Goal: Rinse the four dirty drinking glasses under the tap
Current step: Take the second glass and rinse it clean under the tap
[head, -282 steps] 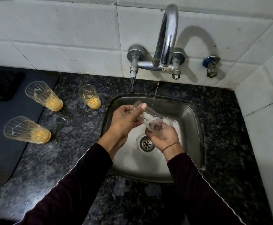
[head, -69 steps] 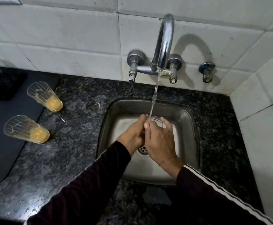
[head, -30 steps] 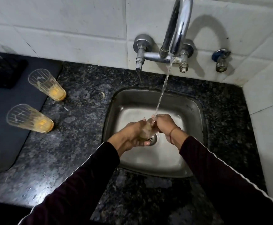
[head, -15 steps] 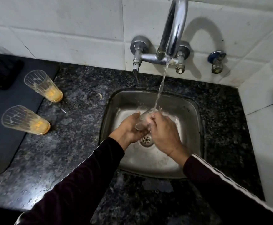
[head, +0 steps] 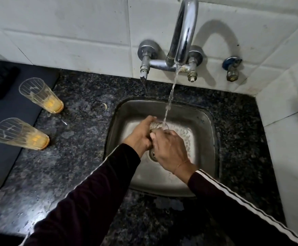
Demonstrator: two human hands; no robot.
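Over the steel sink [head: 210,139] I hold a ribbed drinking glass [head: 156,125] under the running stream from the chrome tap [head: 183,32]. My left hand [head: 141,135] grips its side and my right hand [head: 169,150] covers its near end, so most of the glass is hidden. Water lands on its rim. Two dirty glasses with orange residue stand on the left counter: one farther back [head: 40,95], one nearer [head: 20,134].
A dark mat [head: 6,121] lies at the left edge beside the black granite counter [head: 73,166]. A small blue-handled valve [head: 232,68] sticks out of the tiled wall to the right of the tap. A white tiled wall closes the right side.
Both hands stay on the glass under the stream; the right hand has slid more over its near end. Earlier, a third dirty glass stood by the sink and is gone from the counter.
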